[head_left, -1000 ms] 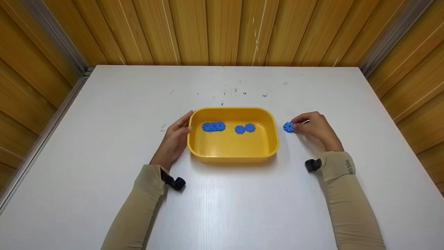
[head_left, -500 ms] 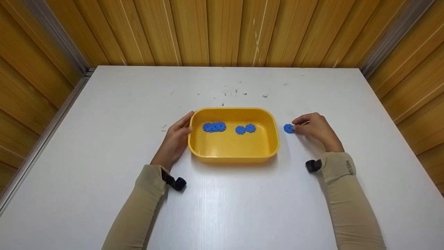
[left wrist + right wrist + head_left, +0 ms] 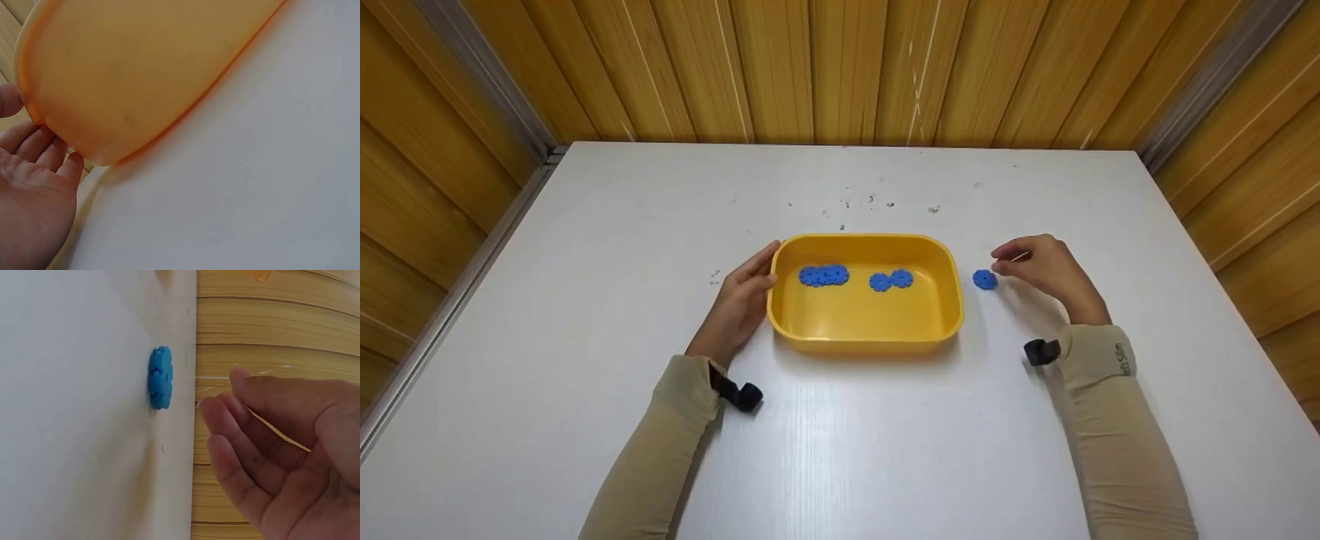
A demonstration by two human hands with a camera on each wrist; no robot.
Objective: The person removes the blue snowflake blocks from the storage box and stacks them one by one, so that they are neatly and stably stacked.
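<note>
My left hand point(image 3: 739, 304) holds the left side of a yellow plastic tub point(image 3: 864, 344); in the left wrist view its fingers point(image 3: 34, 143) meet the tub's outer wall point(image 3: 140, 84). Inside the tub lie blue notched building discs: an overlapping row point(image 3: 823, 275) at the left, and two touching discs point(image 3: 890, 280) right of it. Right of the tub, another blue notched disc point(image 3: 984, 280) rests on the table, looking like a small stack in the right wrist view point(image 3: 161, 378). Just above it hovers my right hand point(image 3: 1046, 270), fingers loosely bent and holding nothing.
The white table point(image 3: 855, 450) has dark specks point(image 3: 870, 201) behind the tub. Wood-patterned panels point(image 3: 840, 71) stand behind the table and along both sides. A black wrist camera point(image 3: 746, 396) sticks out from the left sleeve, another point(image 3: 1041, 352) from the right sleeve.
My right hand has let go of the blue disc at the right and lifted slightly off it. The disc stays on the table. My left hand and the tub keep their places.
</note>
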